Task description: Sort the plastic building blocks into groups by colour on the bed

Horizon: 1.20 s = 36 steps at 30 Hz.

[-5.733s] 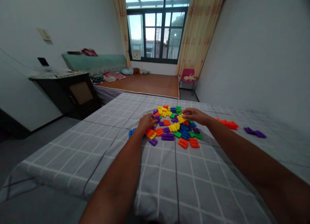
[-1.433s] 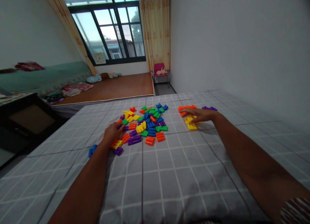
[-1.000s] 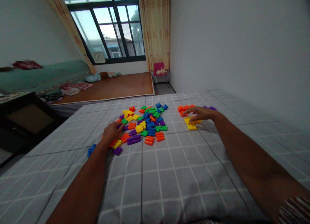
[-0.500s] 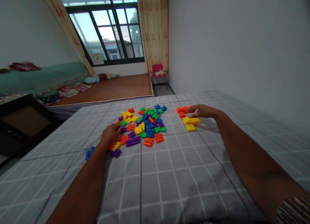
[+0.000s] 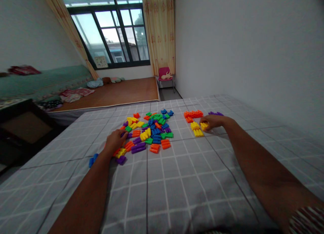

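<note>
My right hand (image 5: 213, 122) is closed, its thumb and fingers on a yellow building block (image 5: 204, 126) at the right side of the cloth. Beside that block lie more yellow blocks (image 5: 198, 133), and just behind them is a row of orange blocks (image 5: 193, 114). Purple blocks (image 5: 215, 113) show past my right hand, partly hidden by it. My left hand (image 5: 115, 140) rests at the left edge of a mixed pile of coloured blocks (image 5: 157, 138), fingers curled at a purple block (image 5: 123, 135). Its palm and forearm cover some orange and yellow pieces.
A grey checked cloth (image 5: 162, 186) covers the surface. Blue blocks (image 5: 93, 159) lie left of my left forearm. A white wall (image 5: 240, 52) runs along the right. Further off are a brown mat (image 5: 126, 90), a pink chair (image 5: 164, 73) and a dark cabinet (image 5: 25, 129).
My right hand has moved nearer and slightly right, from the orange blocks to the yellow ones, and now grips one. Purple blocks behind it have come into view. My left hand stays put.
</note>
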Tool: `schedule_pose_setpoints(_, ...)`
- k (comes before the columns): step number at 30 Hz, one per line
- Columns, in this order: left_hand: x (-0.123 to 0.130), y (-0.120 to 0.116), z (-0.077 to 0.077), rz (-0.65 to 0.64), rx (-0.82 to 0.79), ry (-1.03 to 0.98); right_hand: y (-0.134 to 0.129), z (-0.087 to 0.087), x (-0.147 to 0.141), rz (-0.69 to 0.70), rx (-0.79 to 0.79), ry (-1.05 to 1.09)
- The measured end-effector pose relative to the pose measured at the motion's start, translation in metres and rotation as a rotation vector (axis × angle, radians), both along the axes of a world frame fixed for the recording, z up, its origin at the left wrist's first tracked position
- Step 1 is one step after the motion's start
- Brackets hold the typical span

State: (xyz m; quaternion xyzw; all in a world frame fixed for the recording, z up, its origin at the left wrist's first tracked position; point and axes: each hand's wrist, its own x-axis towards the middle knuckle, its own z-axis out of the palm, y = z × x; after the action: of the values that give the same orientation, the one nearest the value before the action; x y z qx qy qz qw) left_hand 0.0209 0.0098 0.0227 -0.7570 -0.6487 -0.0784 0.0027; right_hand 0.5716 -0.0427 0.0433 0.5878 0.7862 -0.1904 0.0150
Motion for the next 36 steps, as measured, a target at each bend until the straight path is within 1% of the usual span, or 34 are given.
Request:
schedule_pose_setpoints(5, 0.000, 0.001, 0.000, 0.004, -0.009, 0.023, -0.005, 0.007, -0.002, -0.013, -0.074, 0.007)
schedule_pose_setpoints(8, -0.001, 0.002, -0.001, 0.014, -0.019, 0.027, -0.006, 0.008, -0.010, -0.007, -0.075, 0.027)
schedule_pose_setpoints(10, -0.001, 0.003, -0.002, 0.009, -0.016, 0.022, -0.006, 0.008, -0.013, -0.017, -0.081, 0.001)
schedule_pose_setpoints(16, -0.002, 0.003, -0.002, -0.001, -0.010, 0.010, -0.008, 0.007, -0.016, -0.020, -0.086, -0.062)
schedule_pose_setpoints(21, -0.002, 0.003, -0.003, 0.007, -0.012, 0.002, -0.008, 0.008, -0.011, -0.057, -0.090, 0.016)
schedule_pose_setpoints(24, -0.002, 0.003, -0.003, 0.004, -0.011, -0.003, -0.009, 0.016, -0.009, -0.102, -0.080, 0.021)
schedule_pose_setpoints(26, -0.001, 0.001, -0.002, -0.002, -0.006, -0.013, -0.011, 0.026, -0.013, -0.103, -0.008, -0.022)
schedule_pose_setpoints(28, 0.000, -0.001, -0.001, -0.009, 0.003, -0.022, -0.015, 0.037, -0.025, -0.093, 0.127, -0.050)
schedule_pose_setpoints(30, -0.001, -0.002, -0.002, -0.021, 0.016, -0.025, -0.021, 0.047, -0.044, -0.068, 0.255, -0.026)
schedule_pose_setpoints(31, -0.002, -0.002, -0.002, -0.035, 0.022, -0.028, -0.024, 0.050, -0.056, -0.042, 0.294, 0.002)
schedule_pose_setpoints(33, -0.006, 0.000, -0.004, -0.077, 0.017, -0.049, -0.028, 0.054, -0.082, 0.047, 0.319, 0.065)
schedule_pose_setpoints(36, -0.012, 0.003, -0.005, -0.132, -0.031, -0.156, -0.027, 0.055, -0.121, 0.207, 0.285, 0.131)
